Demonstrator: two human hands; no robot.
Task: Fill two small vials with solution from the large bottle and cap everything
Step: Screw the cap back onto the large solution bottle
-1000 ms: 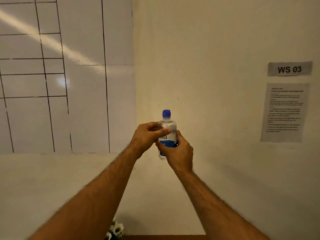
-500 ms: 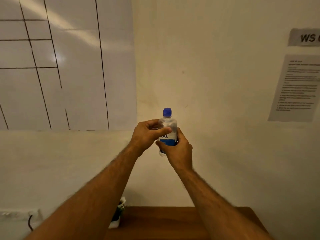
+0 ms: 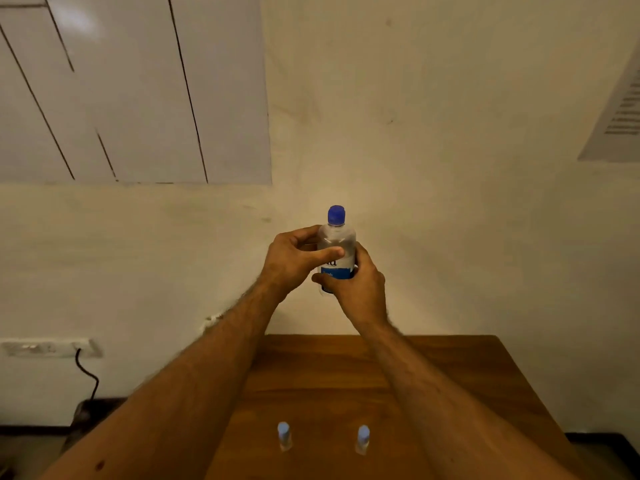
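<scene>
View tips down: table and two capped vials now visible below. My left hand, right hand both clasp large bottle, held upright above table, blue cap on. Uncapping not begun.

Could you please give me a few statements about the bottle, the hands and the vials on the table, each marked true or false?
1. The large bottle has its blue cap on. True.
2. Only the right hand holds the bottle. False: the left hand grips it too, higher up.
3. Two small vials stand upright on the wooden table. True.
4. The bottle is resting on the table. False: it is held up in the air in front of the wall.
5. Both vials are uncapped. False: each appears to carry a pale blue cap.
</scene>
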